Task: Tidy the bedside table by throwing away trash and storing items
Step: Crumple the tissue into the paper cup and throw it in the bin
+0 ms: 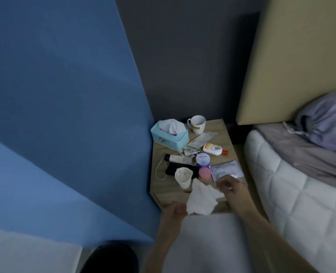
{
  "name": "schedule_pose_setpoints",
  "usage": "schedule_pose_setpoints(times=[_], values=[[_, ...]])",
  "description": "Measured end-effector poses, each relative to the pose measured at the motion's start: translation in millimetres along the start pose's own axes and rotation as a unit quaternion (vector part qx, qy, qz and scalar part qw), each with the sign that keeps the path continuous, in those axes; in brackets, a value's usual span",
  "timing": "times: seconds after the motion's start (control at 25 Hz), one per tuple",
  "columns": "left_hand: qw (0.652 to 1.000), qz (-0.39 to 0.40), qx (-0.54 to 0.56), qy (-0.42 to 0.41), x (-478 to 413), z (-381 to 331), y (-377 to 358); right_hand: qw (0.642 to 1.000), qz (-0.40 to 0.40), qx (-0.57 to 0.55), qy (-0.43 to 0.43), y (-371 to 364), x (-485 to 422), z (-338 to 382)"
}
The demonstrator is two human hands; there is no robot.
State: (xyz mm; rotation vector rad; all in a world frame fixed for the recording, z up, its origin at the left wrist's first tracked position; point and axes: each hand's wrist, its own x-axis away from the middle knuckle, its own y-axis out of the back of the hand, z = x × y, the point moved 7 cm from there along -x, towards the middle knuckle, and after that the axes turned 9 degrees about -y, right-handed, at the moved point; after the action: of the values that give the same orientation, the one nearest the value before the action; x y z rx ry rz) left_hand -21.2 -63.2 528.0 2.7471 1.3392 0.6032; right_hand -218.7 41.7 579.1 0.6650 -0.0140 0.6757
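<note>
Dim bluish light, soft wide-angle blur

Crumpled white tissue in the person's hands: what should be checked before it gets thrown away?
1. Grip on the crumpled white tissue: ok, the left hand holds its lower edge.
2. Hold of the right hand at its upper corner: cannot tell, blurred.
3. Bin nearby: cannot tell; a dark round shape sits on the floor at lower left.
4. Tissue clear of the dented white paper cup: cannot tell, they look very close.
5. Light wooden bedside table tidy: not ok, the cup and other items remain on it.
</note>
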Motion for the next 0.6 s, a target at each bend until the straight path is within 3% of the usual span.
schedule_pose_setpoints(times=[0.12,0.28,0.6], values=[[0.999,0.002,-0.001,0.051,40,-31,6,0.997,0.047,-0.039,-0.056,38,29,16],[0.992,-0.074,0.058,0.09,39,-45,13,0.987,0.086,-0.086,-0.106,51,0,1],[0.976,-0.181,0.064,0.104,48,-80,-23,0.965,0.249,-0.011,-0.081,45,-78,11]])
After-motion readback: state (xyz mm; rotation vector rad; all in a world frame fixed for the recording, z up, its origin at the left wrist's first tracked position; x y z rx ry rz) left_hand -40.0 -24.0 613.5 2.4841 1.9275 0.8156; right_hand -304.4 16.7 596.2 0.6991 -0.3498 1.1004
